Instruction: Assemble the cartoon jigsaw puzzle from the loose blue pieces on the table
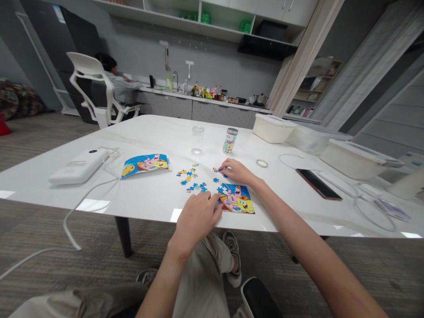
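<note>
Left hand (198, 212): laid at puzzle's (243, 204) left edge.
Right hand (236, 170): held beyond puzzle.
Fingers (227, 164): grip unclear, both.
Pieces (216, 180): apparently being sorted; matching needed next.

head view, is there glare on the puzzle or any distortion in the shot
Head view: bright glare patches sit along the near edge of the white table, one beside the left hand, none plainly on the partly joined puzzle; head view: wall cabinets slant, as with a tilted wide-angle lens; head view: loose pieces look small and soft.
</note>
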Motion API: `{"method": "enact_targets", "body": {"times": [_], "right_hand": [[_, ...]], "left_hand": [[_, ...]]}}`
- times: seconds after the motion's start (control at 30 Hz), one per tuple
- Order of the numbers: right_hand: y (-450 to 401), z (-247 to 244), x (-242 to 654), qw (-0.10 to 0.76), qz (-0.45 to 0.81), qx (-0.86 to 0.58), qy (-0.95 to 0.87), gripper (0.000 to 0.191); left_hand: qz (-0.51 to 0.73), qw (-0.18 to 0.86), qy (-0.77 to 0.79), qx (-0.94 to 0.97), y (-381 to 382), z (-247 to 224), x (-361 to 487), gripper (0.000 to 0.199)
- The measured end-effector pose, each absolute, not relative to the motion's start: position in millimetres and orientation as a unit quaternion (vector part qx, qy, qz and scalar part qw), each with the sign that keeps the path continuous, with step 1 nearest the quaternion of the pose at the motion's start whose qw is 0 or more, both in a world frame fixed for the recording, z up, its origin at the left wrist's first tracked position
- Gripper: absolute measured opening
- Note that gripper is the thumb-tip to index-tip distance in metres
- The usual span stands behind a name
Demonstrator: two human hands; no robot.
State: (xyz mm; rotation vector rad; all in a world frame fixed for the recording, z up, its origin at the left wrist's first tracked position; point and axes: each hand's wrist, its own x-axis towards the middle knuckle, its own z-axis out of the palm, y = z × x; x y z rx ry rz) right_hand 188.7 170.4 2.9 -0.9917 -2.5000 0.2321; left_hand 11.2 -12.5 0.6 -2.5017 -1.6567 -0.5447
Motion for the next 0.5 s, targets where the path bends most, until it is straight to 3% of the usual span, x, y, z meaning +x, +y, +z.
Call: {"method": "enact_targets", "body": {"times": [0.5], "right_hand": [[167.0, 12.3, 193.0, 0.173, 0.226, -0.441, -0.851, 0.02]], "left_hand": [[-0.174, 0.045, -0.543, -0.82, -13.6, 2.3, 11.2, 0.028]]}}
